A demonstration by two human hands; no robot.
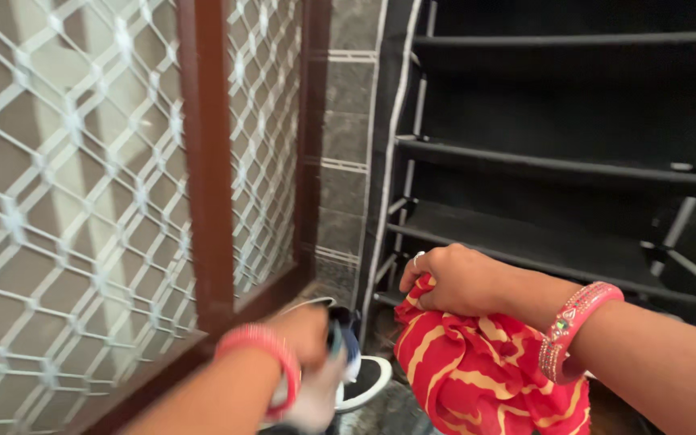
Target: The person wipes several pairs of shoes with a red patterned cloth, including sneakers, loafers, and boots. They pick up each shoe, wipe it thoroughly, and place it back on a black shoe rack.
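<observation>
- Grey tiled wall (348, 145) fills the corner, with a white diamond-mesh grille in a brown frame (207, 161) on the left side and a black fabric shoe rack (557, 169) with bare shelves on the right.
- Left hand (308, 338), wearing a pink bangle (271, 354), is blurred low in the view; it is closed round a shoe (356, 379), white with dark blue parts and a black sole.
- That shoe sits at floor level, just in front of the rack's lowest shelf and beside the grille frame.
- Its long axis seems to run from the hand down and to the right, the dark end pointing away from the grille; blur makes the toe hard to tell from the heel.
- Right hand (457, 282), with a ring and a pink beaded bangle (577, 326), is clenched on a bunch of red cloth with yellow stripes (485, 370), holding it near the shoe.
- Judging from this, the step in hand is picking up the shoe by the rack; a next move would call for a firm grip and keeping the cloth out of the way.
</observation>
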